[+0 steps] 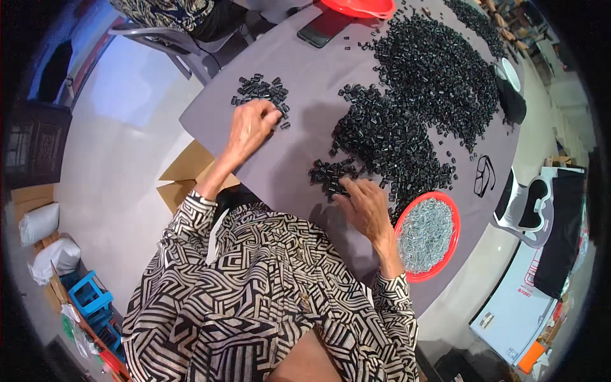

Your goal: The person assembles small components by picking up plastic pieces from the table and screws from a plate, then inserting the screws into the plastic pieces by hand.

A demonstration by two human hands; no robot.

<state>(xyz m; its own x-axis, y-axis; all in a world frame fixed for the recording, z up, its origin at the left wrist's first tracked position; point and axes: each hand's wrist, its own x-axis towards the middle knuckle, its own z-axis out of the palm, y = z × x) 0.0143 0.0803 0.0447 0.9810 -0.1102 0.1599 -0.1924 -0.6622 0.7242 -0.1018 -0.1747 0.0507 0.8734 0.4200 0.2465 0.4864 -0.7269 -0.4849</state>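
Observation:
My left hand (251,127) is at the near side of a small pile of short black plastic pieces (256,88) on the table's left part. Its thumb and fingers are pinched together; whatever they may hold is hidden. At the near edge of a second small cluster of black pieces (328,173), my right hand (366,205) rests with thumb and fingertips apart, touching the pieces. A much larger heap of the same pieces (439,76) spreads beyond it. Close by the right wrist is a red basin (456,223) filled with small shiny metal pins or screws (425,235).
A grey cloth covers the table (280,172). On it lie a dark phone (323,28), a red bowl (363,6) and eyeglasses (484,176). An opened cardboard box (184,175) is below the left edge. Beyond the table sits another person (184,16); a white chair (531,213) stands right.

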